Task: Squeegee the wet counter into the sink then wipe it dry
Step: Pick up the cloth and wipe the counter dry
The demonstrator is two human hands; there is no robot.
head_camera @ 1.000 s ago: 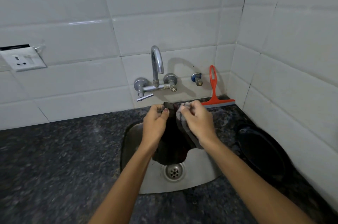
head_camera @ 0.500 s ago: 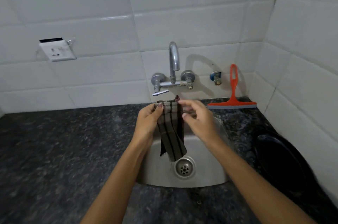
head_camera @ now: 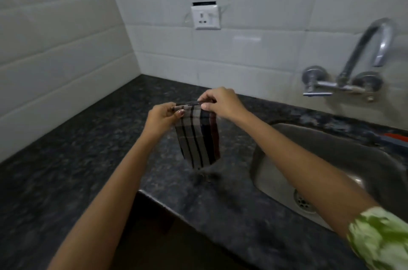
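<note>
A striped grey, black and dark red cloth (head_camera: 198, 139) hangs folded above the dark speckled counter (head_camera: 72, 150), left of the steel sink (head_camera: 331, 159). My left hand (head_camera: 162, 117) pinches its top left corner. My right hand (head_camera: 220, 102) pinches the top edge at the right. The cloth's lower end hangs just above the counter surface. Only a sliver of the red squeegee (head_camera: 395, 136) shows at the right edge, behind the sink.
A curved tap (head_camera: 362, 66) juts from the white tiled wall over the sink. A white wall socket (head_camera: 205, 17) sits above the counter's back corner. The counter bends along the left wall, and its front edge (head_camera: 176, 210) drops off below my arms.
The view has swung left and both hands have carried the cloth from over the sink to above the counter left of it. The cloth now hangs spread wider between the hands.
</note>
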